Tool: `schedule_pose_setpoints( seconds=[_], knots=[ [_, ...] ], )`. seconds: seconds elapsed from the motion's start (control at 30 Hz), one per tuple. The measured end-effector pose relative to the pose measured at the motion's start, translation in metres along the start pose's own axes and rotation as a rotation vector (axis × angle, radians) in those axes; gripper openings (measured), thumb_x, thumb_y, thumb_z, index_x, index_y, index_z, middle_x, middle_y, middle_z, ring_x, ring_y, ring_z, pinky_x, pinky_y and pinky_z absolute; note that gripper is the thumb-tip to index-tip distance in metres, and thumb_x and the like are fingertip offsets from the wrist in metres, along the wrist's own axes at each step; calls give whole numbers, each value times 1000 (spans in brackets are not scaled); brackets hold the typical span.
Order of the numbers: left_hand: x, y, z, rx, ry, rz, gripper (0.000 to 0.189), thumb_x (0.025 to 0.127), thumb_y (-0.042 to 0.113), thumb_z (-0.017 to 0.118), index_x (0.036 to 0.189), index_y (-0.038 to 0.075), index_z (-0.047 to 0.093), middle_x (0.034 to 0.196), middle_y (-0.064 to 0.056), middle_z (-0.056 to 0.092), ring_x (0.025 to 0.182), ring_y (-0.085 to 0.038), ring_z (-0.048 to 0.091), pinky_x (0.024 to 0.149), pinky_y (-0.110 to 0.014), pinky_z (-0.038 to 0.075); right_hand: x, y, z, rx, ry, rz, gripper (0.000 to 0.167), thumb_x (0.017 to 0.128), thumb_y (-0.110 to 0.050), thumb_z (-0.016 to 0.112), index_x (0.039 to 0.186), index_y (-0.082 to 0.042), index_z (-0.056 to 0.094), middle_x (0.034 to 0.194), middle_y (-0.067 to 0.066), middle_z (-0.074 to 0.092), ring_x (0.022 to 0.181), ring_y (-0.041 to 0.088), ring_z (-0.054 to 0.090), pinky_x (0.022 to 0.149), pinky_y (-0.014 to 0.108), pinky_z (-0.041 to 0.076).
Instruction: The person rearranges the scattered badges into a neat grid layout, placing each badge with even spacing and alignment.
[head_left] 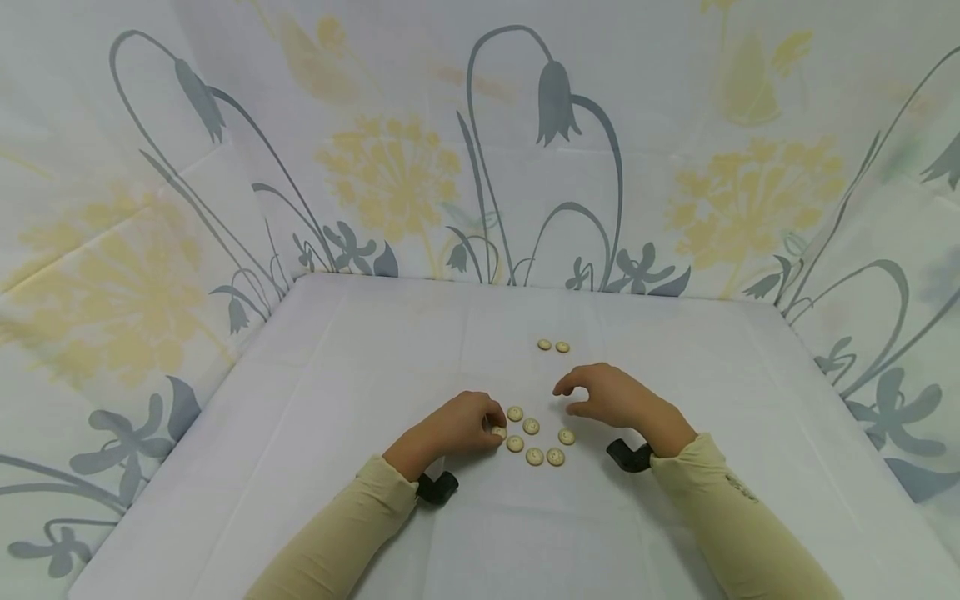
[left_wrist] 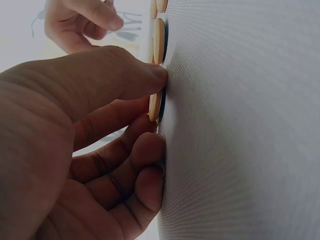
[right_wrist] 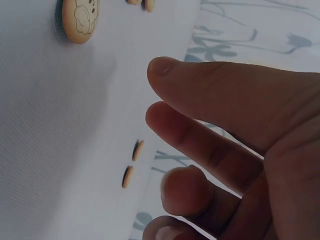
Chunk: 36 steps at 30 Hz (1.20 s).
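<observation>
Several small round wooden discs lie on the white cloth, among them a front one [head_left: 535, 457] and a right-hand one [head_left: 566, 436]. At the left of this cluster my left hand [head_left: 467, 423] pinches one wooden disc [left_wrist: 155, 106] between thumb and fingers, low against the cloth. The thumb covers part of that disc in the left wrist view. My right hand [head_left: 613, 398] hovers right of the cluster, its thumb and fingers apart and holding nothing. In the right wrist view a nearby disc [right_wrist: 80, 20] shows a line drawing of an animal on its face.
Two more discs, one of them a left disc [head_left: 544, 344], lie farther back, beyond my right hand. The white cloth [head_left: 360, 358] covers the table. Flower-patterned fabric [head_left: 420, 167] stands behind it and along both sides.
</observation>
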<state>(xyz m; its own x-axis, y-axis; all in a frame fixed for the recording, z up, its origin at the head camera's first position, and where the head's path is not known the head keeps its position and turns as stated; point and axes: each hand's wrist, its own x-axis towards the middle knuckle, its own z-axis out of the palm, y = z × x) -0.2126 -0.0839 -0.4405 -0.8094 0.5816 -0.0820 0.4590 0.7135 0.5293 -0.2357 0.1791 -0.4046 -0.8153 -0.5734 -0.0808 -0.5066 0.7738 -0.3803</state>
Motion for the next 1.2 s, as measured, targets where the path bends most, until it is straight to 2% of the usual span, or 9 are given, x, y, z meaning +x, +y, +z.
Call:
schedule_pose_setpoints(
  seconds=[0.5,0.73,0.93,1.2],
  knots=[
    [2,-1,0,18,0,7,13,84,16,72,96,11,72,87,4,63,77,-7,53,72,-21,46,-10,-6,5,-13,-48,9,23,84,-15,74,107,-16,73,108,-4,70,107,22,63,94,44,49],
    [2,-1,-1,12,1,7,13,84,16,72,96,11,72,87,4,63,78,-7,53,73,-22,46,-15,-6,12,14,-79,39,21,84,-19,73,105,-19,73,110,-5,69,111,23,62,97,45,47],
    [2,-1,0,15,0,8,14,84,17,71,97,11,72,88,4,63,78,-8,53,73,-22,46,-18,-3,16,-7,-84,-13,18,85,-20,71,103,-20,74,108,-5,68,109,22,62,95,45,47],
    [1,-2,1,1,-2,-5,15,84,17,72,97,11,72,88,4,63,78,-8,52,73,-22,45,-19,-1,19,-7,-100,-51,19,83,-15,70,100,-22,73,99,-9,65,98,14,61,90,40,48]
  ],
)
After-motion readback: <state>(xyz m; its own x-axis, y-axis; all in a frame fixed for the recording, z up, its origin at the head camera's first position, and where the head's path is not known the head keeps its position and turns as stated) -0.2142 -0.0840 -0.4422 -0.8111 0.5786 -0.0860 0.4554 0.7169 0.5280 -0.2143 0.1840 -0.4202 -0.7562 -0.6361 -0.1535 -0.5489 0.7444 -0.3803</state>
